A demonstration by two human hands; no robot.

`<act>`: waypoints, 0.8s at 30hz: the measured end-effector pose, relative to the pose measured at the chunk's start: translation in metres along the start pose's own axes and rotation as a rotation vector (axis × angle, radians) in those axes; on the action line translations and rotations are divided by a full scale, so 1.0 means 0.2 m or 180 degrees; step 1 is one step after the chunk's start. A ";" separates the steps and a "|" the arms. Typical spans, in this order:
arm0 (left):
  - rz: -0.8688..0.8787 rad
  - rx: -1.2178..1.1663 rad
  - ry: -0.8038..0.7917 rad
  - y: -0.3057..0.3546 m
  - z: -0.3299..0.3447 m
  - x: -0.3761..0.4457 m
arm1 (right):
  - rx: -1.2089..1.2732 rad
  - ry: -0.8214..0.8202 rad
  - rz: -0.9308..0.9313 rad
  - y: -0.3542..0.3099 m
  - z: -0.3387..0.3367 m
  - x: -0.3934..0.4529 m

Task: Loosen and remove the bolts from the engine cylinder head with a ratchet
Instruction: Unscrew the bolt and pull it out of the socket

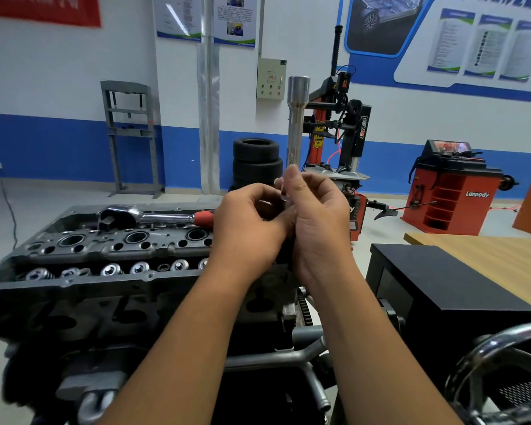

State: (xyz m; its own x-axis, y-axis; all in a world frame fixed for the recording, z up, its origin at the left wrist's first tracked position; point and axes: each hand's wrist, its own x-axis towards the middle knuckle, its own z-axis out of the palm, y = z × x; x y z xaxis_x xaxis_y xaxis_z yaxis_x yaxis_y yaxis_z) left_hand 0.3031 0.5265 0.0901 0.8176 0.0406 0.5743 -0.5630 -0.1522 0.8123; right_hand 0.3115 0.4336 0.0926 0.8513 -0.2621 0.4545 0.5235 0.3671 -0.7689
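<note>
Steel socket extension [295,124] upright, base hidden; right hand [318,216] grip pinches it; left hand [252,223] grip unclear

Beyond my hands: stacked black tyres [256,162] and a red tyre changer [339,124]. Far right of them I see an orange wheel balancer [451,191]; near right, a black box [442,283] on a wooden table [503,256]. Far left: a grey press frame [131,136].

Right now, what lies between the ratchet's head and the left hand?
In the head view, only the ratchet's own chrome shank and red grip, lying along the cylinder head toward the left hand.
</note>
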 end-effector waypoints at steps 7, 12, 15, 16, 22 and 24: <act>-0.0049 -0.0478 -0.0466 0.01 -0.02 0.00 | -0.0264 0.0058 -0.0062 0.01 0.01 0.00; -0.0068 -0.0362 -0.0295 0.00 -0.02 0.01 | 0.0070 0.0046 0.0034 0.00 0.01 0.00; -0.0026 -0.0158 -0.0045 -0.01 -0.02 0.01 | 0.0007 0.0092 -0.0030 0.00 0.00 0.00; 0.0000 -0.0159 -0.0014 -0.01 -0.02 0.01 | -0.0015 0.0093 -0.0039 0.00 0.00 0.00; -0.0178 -0.0508 -0.0444 0.02 -0.03 0.00 | 0.0000 -0.0069 0.0068 0.01 -0.01 0.01; -0.0123 -0.0428 -0.0345 0.01 -0.02 0.00 | 0.0115 -0.0085 0.0057 0.00 0.00 0.00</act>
State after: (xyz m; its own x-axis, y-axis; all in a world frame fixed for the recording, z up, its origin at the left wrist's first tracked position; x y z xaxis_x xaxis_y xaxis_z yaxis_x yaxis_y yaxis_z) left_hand 0.3013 0.5306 0.0930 0.8431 -0.0639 0.5340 -0.5360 -0.0188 0.8440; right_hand 0.3126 0.4335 0.0923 0.8609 -0.2313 0.4531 0.5087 0.4036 -0.7605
